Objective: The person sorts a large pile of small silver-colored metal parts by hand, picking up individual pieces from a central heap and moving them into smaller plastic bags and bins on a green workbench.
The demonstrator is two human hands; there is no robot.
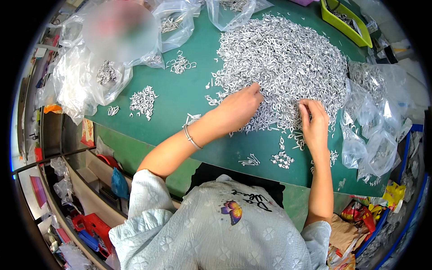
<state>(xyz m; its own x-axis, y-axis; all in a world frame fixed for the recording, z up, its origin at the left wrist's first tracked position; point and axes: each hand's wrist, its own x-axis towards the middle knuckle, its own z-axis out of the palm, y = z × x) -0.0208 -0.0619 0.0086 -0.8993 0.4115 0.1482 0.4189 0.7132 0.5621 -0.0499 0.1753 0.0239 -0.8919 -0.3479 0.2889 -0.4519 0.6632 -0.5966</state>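
A wide heap of small silvery metal pieces [288, 54], many of them hook-shaped, covers the far middle and right of the green table [180, 108]. My left hand [242, 107] is over the heap's near left part, its fingers curled together and a bracelet on the wrist. At the heap's near right edge, my right hand [315, 118] has its thumb and fingers drawn into a pinch. Whatever either hand may hold is too small to make out. Between my forearms lie a little group of round metal pieces [282, 160] and some straight pins [249, 159].
Smaller piles of metal pieces [143, 102] and rings [181, 63] lie left. Clear plastic bags [375, 121] holding parts stand right, with more bags [76, 81] at the far left. A yellow-green tray [346, 22] is far right. Drawers [90, 180] stand below left.
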